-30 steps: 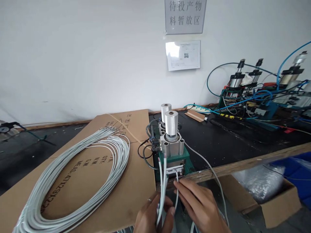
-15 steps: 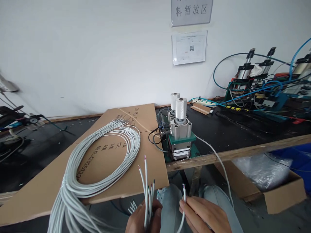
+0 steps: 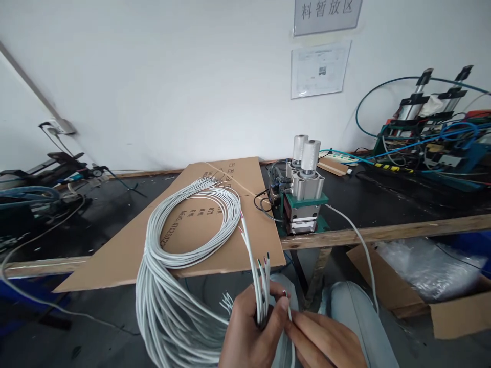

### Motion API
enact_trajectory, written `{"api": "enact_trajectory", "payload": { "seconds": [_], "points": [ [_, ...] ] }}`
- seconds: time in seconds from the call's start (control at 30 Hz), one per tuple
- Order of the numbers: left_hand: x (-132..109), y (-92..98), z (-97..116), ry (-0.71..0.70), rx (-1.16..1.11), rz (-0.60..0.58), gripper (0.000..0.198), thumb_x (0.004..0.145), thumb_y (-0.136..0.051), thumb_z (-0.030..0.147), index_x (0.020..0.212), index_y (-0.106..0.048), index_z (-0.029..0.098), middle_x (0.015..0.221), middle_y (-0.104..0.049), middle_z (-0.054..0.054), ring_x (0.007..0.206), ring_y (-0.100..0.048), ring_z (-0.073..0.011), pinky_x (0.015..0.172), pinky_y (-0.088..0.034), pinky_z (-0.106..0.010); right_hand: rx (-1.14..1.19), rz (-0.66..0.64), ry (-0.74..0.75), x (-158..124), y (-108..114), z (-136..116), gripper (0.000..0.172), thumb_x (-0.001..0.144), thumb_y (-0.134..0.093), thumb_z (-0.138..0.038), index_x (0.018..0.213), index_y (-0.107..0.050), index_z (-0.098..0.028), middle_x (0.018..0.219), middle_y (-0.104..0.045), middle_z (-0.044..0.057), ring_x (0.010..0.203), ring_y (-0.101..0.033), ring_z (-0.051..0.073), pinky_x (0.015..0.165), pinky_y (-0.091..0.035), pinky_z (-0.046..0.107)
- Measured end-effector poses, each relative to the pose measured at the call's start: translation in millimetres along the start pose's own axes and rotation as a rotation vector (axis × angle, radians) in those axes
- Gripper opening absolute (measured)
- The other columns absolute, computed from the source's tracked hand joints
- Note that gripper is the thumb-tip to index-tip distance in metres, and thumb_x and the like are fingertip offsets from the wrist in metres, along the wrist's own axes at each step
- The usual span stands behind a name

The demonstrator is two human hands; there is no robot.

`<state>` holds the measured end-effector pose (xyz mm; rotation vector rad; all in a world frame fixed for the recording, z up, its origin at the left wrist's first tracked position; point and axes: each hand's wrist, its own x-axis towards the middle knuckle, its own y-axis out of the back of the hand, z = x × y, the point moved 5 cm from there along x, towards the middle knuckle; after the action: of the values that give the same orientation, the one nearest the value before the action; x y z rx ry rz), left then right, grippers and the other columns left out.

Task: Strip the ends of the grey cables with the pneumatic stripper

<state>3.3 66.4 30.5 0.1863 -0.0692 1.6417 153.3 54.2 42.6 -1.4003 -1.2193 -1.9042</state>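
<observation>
Several white cables [image 3: 253,263] stand up out of my left hand [image 3: 255,327], which is closed around them; thin coloured wire ends show at their tips. Its thumb and forefinger also meet the tip of a single white cable [image 3: 290,314]. My right hand [image 3: 324,337] pinches that single cable just below its end, close beside the left hand. To the left, a large coil of white cables [image 3: 153,240] lies on a flat cardboard sheet [image 3: 245,245], and its lower part hangs over the table's front edge.
A small pneumatic machine [image 3: 305,194] with two knurled silver cylinders stands right of the cardboard on the black table [image 3: 383,204]. More machines [image 3: 414,122] with blue hoses are at the far right. A cardboard box [image 3: 452,312] with clear plastic sits below the table.
My right hand has brought the single cable up against my left hand, whose thumb and forefinger now touch its tip. The view has shifted, so the table appears further right and higher.
</observation>
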Motion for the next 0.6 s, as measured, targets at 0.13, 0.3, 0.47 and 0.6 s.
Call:
{"api": "enact_trajectory", "payload": {
  "seconds": [0.13, 0.3, 0.47, 0.6],
  "points": [
    [-2.6, 0.8, 6.3, 0.021, -0.095, 0.017, 0.036, 0.096, -0.061, 0.049, 0.09, -0.07, 0.015, 0.075, -0.057, -0.002, 0.068, -0.047, -0.0126, 0.067, -0.04, -0.022, -0.036, -0.028, -0.025, -1.0, 1.8, -2.3, 0.032, 0.105, -0.045, -0.012, 0.113, -0.076, -0.018, 0.094, -0.079, 0.003, 0.083, -0.076, 0.014, 0.074, -0.059, 0.023],
    [-9.8, -1.3, 20.6, 0.103, -0.234, 0.094, 0.027, 0.089, -0.068, 0.041, 0.081, -0.067, 0.015, 0.07, -0.056, 0.0, 0.063, -0.045, -0.0103, 0.064, -0.036, -0.023, -0.027, -0.039, -0.021, -6.7, 5.1, -6.6, 0.039, 0.108, -0.041, -0.018, 0.135, -0.069, -0.02, 0.095, -0.079, 0.003, 0.083, -0.077, 0.016, 0.074, -0.061, 0.023],
    [-13.0, -1.4, 3.9, 0.145, -0.259, 0.127, 0.024, 0.088, -0.067, 0.038, 0.081, -0.061, 0.016, 0.075, -0.06, 0.0, 0.071, -0.057, -0.0124, 0.074, -0.044, -0.024, 0.002, -0.073, -0.022, -13.8, 3.3, -9.0, 0.043, 0.11, -0.037, -0.023, 0.142, -0.066, -0.02, 0.098, -0.079, 0.005, 0.085, -0.077, 0.018, 0.076, -0.062, 0.024],
    [-11.8, 0.3, -1.4, 0.076, -0.205, 0.13, 0.019, 0.087, -0.066, 0.033, 0.081, -0.065, 0.015, 0.079, -0.062, -0.002, 0.072, -0.056, -0.0114, 0.069, -0.041, -0.022, -0.009, -0.095, -0.015, -18.3, 2.6, -8.7, 0.04, 0.108, -0.039, -0.021, 0.133, -0.071, -0.02, 0.098, -0.079, 0.004, 0.084, -0.076, 0.018, 0.071, -0.061, 0.024]
  ]
}}
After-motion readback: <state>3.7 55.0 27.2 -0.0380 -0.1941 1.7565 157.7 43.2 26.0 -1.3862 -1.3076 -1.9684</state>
